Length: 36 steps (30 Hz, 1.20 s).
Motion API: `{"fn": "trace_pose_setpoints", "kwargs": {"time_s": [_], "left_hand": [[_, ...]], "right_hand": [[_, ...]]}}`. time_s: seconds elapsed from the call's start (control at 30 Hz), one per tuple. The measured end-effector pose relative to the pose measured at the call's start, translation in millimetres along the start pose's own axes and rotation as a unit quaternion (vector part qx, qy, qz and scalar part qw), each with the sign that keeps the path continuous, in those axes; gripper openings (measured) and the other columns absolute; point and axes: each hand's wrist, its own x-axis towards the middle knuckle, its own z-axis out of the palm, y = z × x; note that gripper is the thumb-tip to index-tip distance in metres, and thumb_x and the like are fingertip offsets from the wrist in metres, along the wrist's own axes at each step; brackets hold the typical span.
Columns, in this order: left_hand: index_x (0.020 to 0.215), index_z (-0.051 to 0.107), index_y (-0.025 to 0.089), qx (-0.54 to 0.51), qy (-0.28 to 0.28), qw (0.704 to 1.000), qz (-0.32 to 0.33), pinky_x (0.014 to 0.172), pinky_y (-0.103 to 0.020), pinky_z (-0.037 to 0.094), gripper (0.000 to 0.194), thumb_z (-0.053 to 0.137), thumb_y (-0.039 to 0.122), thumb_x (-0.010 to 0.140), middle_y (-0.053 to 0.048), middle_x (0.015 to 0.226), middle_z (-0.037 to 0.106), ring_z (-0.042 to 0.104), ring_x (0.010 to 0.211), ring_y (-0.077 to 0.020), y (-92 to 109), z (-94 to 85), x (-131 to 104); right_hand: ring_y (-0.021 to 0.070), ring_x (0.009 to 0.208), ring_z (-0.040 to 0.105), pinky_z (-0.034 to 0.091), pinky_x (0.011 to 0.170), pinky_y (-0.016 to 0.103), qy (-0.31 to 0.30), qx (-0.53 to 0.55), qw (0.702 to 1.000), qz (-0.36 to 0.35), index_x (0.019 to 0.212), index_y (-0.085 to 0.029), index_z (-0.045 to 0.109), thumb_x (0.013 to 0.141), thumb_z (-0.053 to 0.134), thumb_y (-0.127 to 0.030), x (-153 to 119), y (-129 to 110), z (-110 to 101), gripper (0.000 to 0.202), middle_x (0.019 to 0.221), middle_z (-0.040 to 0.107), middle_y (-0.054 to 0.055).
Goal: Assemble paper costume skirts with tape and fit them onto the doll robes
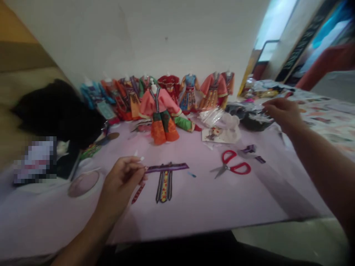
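My left hand (123, 175) pinches the left end of a small doll's belt (180, 167), a purple band with patterned black and yellow strips hanging below it. A short red patterned ribbon (138, 194) lies under that hand. At the right, my right hand (285, 112) is raised beside a dark bowl (256, 123) of white material. Its fingers are pinched together; what they hold, if anything, is too small to make out. Red-handled scissors (231, 168) lie with blades apart on the table, near purple ribbon scraps (249, 149). A small blue item (192, 174) lies beside the belt.
A doll figure in a pink jacket and orange skirt (159, 114) stands ahead, before a row of several dressed figures (190, 92) along the wall. A printed card (216, 135) and clear plastic (210, 116) lie right of it. A round pinkish item (84, 183) sits left.
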Motion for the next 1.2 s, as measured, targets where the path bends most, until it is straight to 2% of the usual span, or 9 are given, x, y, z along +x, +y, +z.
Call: {"fn": "trace_pose_setpoints", "kwargs": {"time_s": [0.07,0.2,0.33,0.4,0.5,0.6,0.77,1.03,1.2], "left_hand": [[0.101,0.06,0.023,-0.055,-0.025,0.998,-0.022,0.056,-0.02,0.051,0.026,0.076,0.027,0.081,0.005,0.071,0.068,0.063,0.06,-0.0104,4.2,9.6,-1.4],[0.1,0.062,0.02,-0.186,-0.056,0.976,-0.095,0.052,-0.017,0.044,0.032,0.081,0.023,0.075,0.005,0.069,0.066,0.059,0.057,-0.0077,6.8,21.4,-8.8],[0.099,0.064,0.018,-0.27,-0.088,0.945,-0.165,0.052,-0.017,0.042,0.039,0.086,0.02,0.067,0.004,0.07,0.068,0.059,0.056,-0.0069,12.1,27.6,-16.5],[0.099,0.065,0.018,-0.297,-0.104,0.93,-0.191,0.052,-0.016,0.042,0.041,0.087,0.018,0.065,0.004,0.071,0.068,0.059,0.056,-0.0064,14.9,29.2,-19.9],[0.098,0.066,0.018,-0.328,-0.118,0.914,-0.208,0.052,-0.016,0.042,0.04,0.088,0.018,0.064,0.004,0.069,0.068,0.059,0.056,-0.0062,17.7,29.6,-24.1],[0.095,0.066,0.018,-0.341,-0.114,0.909,-0.21,0.053,-0.016,0.043,0.039,0.088,0.017,0.063,0.003,0.069,0.07,0.059,0.056,-0.0065,18.7,28.2,-26.2],[0.096,0.066,0.018,-0.326,-0.099,0.922,-0.184,0.054,-0.017,0.043,0.035,0.084,0.015,0.066,0.004,0.069,0.07,0.059,0.056,-0.0062,17.2,25.3,-26.7],[0.101,0.061,0.018,-0.258,-0.029,0.958,-0.121,0.054,-0.019,0.043,0.041,0.083,0.019,0.066,0.005,0.068,0.067,0.059,0.056,-0.0082,20.4,7.7,-18.3],[0.1,0.062,0.018,-0.25,-0.006,0.966,-0.067,0.055,-0.018,0.043,0.036,0.081,0.018,0.069,0.004,0.065,0.066,0.059,0.057,-0.0086,19.8,-7.8,-9.6]], "right_hand": [[0.0236,0.081,0.066,0.054,0.079,0.041,-0.025,0.116,0.992,-0.035,0.102,-0.029,0.068,0.092,0.06,-0.038,-22.5,-27.9,6.8,0.016,0.089,0.067,0.005],[0.0221,0.081,0.065,0.054,0.077,0.038,-0.14,0.182,0.961,-0.151,0.095,-0.03,0.069,0.089,0.068,-0.039,-80.6,-103.6,24.9,0.011,0.09,0.07,0.003],[0.0178,0.082,0.064,0.054,0.077,0.033,-0.248,0.244,0.895,-0.28,0.1,-0.023,0.067,0.092,0.066,-0.029,-133.9,-173.4,45.2,0.01,0.094,0.069,0.004],[0.0157,0.081,0.062,0.054,0.077,0.03,-0.288,0.289,0.86,-0.306,0.1,-0.022,0.066,0.093,0.066,-0.025,-153.8,-199.7,53.6,0.008,0.092,0.068,0.003],[0.0147,0.082,0.06,0.053,0.077,0.03,-0.354,0.349,0.813,-0.302,0.101,-0.021,0.064,0.094,0.065,-0.024,-175.5,-227.6,63.9,0.008,0.094,0.066,0.003],[0.0139,0.082,0.059,0.053,0.078,0.03,-0.393,0.392,0.787,-0.272,0.101,-0.02,0.063,0.092,0.067,-0.021,-188.9,-242.7,73.3,0.01,0.094,0.065,0.003],[0.0119,0.077,0.057,0.05,0.073,0.027,-0.432,0.434,0.769,-0.185,0.1,-0.017,0.062,0.092,0.066,-0.021,-199.1,-247.1,89.2,0.01,0.089,0.062,0.001],[0.0104,0.071,0.052,0.043,0.066,0.025,-0.413,0.402,0.8,-0.168,0.096,-0.016,0.061,0.094,0.061,-0.023,-190.3,-241.4,92.2,0.007,0.083,0.059,-0.001],[0.0107,0.069,0.052,0.043,0.065,0.024,-0.414,0.349,0.819,-0.187,0.093,-0.017,0.062,0.093,0.061,-0.025,-174.7,-239.4,97.9,0.008,0.08,0.06,-0.001]]}}
